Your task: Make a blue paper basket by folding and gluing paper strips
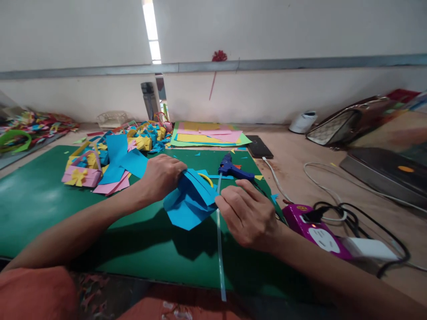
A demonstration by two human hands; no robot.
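A folded piece of blue paper is held up between both hands, above the green mat. My left hand is closed on its upper left corner, and my right hand pinches its right edge. Behind the paper shows part of a curved yellow strip. Just beyond my right hand lies a blue glue gun. From it a long clear glue stick runs toward me, passing behind the paper's right edge and ending near the mat's front edge.
Pink and yellow paper baskets and loose blue sheets lie at the left. Stacked coloured paper sits at the back, beside a phone. A purple power strip with cables is at the right, near a bag.
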